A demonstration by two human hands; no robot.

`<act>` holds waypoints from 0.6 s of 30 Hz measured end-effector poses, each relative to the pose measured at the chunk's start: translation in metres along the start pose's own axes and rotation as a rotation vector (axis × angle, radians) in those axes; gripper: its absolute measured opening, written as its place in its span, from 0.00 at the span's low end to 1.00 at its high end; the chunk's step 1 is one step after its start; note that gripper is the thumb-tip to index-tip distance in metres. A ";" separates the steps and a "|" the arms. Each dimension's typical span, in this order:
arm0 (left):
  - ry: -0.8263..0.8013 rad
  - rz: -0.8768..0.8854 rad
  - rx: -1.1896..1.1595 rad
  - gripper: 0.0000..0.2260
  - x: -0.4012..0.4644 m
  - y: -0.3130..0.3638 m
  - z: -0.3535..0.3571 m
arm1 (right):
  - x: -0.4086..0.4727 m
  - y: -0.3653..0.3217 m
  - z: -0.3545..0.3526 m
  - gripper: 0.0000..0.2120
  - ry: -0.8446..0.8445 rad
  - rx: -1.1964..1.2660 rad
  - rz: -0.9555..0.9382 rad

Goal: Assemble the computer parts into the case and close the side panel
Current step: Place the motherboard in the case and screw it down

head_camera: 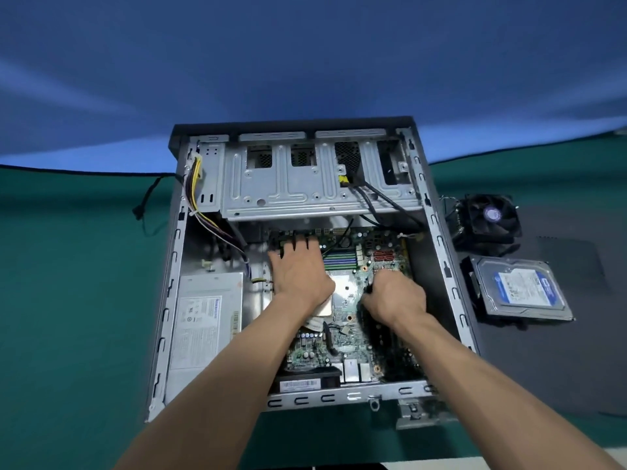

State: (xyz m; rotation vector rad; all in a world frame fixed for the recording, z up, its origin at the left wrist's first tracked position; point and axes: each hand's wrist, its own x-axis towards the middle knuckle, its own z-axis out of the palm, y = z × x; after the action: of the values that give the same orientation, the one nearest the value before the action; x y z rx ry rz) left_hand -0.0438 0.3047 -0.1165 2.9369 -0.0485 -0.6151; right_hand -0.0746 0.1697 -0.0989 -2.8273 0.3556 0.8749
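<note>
Forearms reach in from the near edge, both over the open case (441, 239), which lies on its side on green cloth (74, 300). Left hand (298, 276) lies flat with fingers spread, fingertips pressing the far-left part of the motherboard (342, 337). Right hand (395, 295) is curled, knuckles up, over the board's right side; something dark shows at the fingers, but I cannot tell whether it pinches anything. Motherboard sits inside the case, right of the power supply (203, 320) and near of the metal drive cage (305, 184). Its long axis runs near to far; the port block faces the near wall of the case, and the memory slots (339, 259) lie toward the far end. Judgement: the board is light, stiff but thin, and fragile, so it wants handling by its edges or bare corners, with pressure kept off the chips and the socket (342, 288). Wires (200, 212) in yellow and purple hang at the far left, loose and likely to snag under an edge. Outside the case on the right, well apart from the hands, sit a cooler fan (488, 215) and, nearer, a hard drive (522, 290) on a dark mat (576, 361), both not yet fitted.
</note>
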 end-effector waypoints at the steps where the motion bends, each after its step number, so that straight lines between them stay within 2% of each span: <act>1: -0.016 -0.009 -0.028 0.26 -0.001 0.001 0.000 | 0.001 0.001 0.001 0.12 0.002 0.003 0.004; 4: -0.027 -0.026 -0.089 0.27 -0.005 0.000 0.000 | 0.002 -0.001 0.003 0.13 0.010 0.004 0.012; 10: -0.032 -0.027 -0.065 0.28 -0.005 -0.001 0.004 | 0.008 -0.001 0.004 0.14 0.013 0.044 0.025; 18: 0.027 -0.050 -0.142 0.23 -0.007 -0.001 0.006 | 0.006 -0.004 0.002 0.13 0.038 0.032 0.033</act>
State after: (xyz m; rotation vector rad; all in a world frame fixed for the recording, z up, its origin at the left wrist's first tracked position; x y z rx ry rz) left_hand -0.0522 0.3057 -0.1196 2.8157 0.0695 -0.5613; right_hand -0.0700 0.1728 -0.1033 -2.8202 0.4181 0.8148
